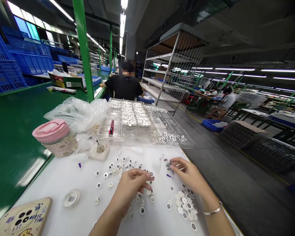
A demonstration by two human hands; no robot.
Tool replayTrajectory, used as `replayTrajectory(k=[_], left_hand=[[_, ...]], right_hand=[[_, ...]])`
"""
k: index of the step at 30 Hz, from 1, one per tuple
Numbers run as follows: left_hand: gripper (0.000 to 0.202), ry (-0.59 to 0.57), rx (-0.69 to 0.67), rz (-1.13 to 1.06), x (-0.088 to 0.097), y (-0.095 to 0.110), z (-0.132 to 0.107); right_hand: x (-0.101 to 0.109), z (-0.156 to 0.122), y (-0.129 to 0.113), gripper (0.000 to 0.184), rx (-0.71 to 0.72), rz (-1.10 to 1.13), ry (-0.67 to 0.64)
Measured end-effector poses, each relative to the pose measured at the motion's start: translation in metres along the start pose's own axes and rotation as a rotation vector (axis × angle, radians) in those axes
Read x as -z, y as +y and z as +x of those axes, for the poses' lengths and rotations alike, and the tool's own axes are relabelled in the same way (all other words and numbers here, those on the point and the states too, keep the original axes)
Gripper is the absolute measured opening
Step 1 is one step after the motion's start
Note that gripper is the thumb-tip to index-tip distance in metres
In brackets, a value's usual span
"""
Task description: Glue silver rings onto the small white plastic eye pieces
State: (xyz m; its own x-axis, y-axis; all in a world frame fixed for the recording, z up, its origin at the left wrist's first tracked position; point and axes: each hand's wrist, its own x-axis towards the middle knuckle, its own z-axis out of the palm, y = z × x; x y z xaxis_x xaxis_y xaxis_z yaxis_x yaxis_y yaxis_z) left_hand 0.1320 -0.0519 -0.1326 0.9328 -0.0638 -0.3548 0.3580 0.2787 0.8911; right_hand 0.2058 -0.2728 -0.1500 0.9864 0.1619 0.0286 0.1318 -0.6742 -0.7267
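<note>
While the head view looks down over the white bench (pixel 86 183), the left hand (pixel 134 183) has a small round piece (pixel 151 174) pinched at its fingertips, with a scatter of white pieces (pixel 117 170) spread around it. Across now to the right hand (pixel 186 172), fingers curled at a cluster of small metal parts (pixel 169 166); whether it grips one, I can't tell! Just beside the cluster lies a purple tip (pixel 169 176), and nearer the wrist, a heap of white discs (pixel 186 204).

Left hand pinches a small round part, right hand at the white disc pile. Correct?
Not quite: head view shows the right hand at the small metal parts, not the white disc pile. The left hand does pinch a small round part.
</note>
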Motion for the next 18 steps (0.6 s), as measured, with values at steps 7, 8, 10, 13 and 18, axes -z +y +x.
replayTrajectory(k=[7, 8, 10, 13, 18], left_hand=[[0.033, -0.048, 0.028, 0.004, 0.001, -0.003, 0.002], [0.033, -0.058, 0.026, 0.006, 0.0, -0.003, 0.002], [0.032, -0.061, 0.02, 0.006, -0.001, -0.004, 0.002], [0.03, -0.041, 0.027, -0.003, -0.003, -0.002, 0.0], [0.032, -0.06, 0.059, -0.072, -0.002, -0.002, -0.001]], right_hand=[[0.017, 0.002, 0.012, 0.024, -0.082, -0.205, -0.02], [0.015, 0.002, 0.011, 0.022, -0.083, -0.213, -0.05], [0.009, 0.002, 0.011, 0.02, -0.085, -0.225, -0.084], [0.004, 0.002, 0.01, 0.019, -0.092, -0.255, -0.09], [0.0, 0.003, 0.009, 0.017, -0.078, -0.271, -0.102]])
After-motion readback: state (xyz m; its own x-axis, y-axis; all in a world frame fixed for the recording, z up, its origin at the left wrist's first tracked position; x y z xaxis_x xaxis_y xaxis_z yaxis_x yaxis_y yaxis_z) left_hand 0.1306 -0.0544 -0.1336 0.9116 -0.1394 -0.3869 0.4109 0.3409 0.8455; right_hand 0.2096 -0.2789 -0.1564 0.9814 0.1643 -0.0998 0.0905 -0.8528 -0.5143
